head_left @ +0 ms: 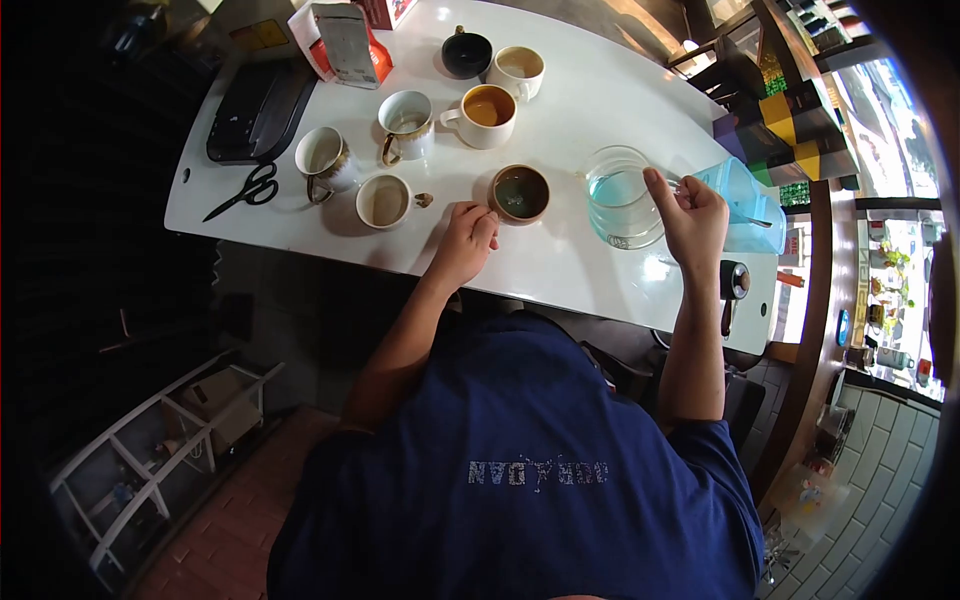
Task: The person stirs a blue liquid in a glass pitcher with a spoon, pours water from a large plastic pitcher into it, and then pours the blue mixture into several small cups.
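Observation:
My right hand (694, 220) is closed on the handle of a clear glass pitcher (622, 205), which holds some bluish clear liquid. My left hand (466, 243) rests near the table's front edge with its fingers curled, beside a brown-rimmed dark cup (520, 194); whether it holds anything is hidden. Left of that hand is a cream mug (384, 202) with its handle pointing right. Behind stand two brown-handled mugs (326, 160) (407, 126), a white mug with an orange-brown inside (488, 115), a cream mug (517, 72) and a black cup (466, 54).
Black scissors (243, 191) lie at the left of the white table (560, 110), below a black device (262, 108). A red and grey bag (348, 50) stands at the back. A light blue container (755, 215) and a small black object (735, 280) are on the right.

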A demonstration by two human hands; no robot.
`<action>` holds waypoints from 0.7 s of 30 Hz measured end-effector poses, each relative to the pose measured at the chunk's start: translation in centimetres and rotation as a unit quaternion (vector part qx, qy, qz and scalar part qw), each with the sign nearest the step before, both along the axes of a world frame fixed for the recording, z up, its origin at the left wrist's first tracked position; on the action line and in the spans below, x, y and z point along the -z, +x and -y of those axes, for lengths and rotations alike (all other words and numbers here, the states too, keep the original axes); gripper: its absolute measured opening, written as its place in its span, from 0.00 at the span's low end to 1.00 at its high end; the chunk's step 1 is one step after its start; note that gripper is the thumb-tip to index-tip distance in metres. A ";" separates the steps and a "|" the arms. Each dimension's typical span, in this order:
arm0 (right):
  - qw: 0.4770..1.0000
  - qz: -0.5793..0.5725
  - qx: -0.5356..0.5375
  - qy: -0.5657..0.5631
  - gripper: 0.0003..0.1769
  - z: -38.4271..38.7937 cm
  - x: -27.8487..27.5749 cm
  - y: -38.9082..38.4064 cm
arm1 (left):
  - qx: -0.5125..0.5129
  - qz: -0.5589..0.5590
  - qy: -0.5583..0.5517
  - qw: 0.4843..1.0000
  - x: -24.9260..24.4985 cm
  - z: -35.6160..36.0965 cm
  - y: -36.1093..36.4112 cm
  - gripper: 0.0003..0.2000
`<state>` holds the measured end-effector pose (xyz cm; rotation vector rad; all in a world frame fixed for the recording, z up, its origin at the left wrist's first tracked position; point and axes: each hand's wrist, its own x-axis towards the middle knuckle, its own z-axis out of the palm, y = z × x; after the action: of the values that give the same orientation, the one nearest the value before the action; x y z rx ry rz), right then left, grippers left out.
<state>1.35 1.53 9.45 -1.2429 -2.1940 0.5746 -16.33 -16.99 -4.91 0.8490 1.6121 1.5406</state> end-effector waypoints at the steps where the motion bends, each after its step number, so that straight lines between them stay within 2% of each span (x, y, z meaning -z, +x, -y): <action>1: 1.000 -0.004 0.003 -0.002 0.37 -0.2 0.0 0.5 | 0.003 -0.004 -0.002 1.000 -0.1 -0.2 0.1 0.13; 13: 0.997 -0.067 0.026 -0.014 0.36 -2.9 0.4 6.8 | -0.040 0.030 -0.044 0.998 2.2 -4.3 1.1 0.15; 18: 0.995 -0.088 0.020 -0.036 0.35 -4.0 0.8 8.1 | -0.058 0.054 -0.071 0.994 1.5 -5.8 1.6 0.15; 21: 0.995 -0.091 0.012 -0.034 0.35 -4.3 0.6 8.2 | -0.043 0.019 -0.096 0.994 1.6 -6.3 1.2 0.15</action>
<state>9.55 5.86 8.85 -1.2004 -2.0214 0.7288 -15.12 -10.68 -6.54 0.6492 1.7562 1.4226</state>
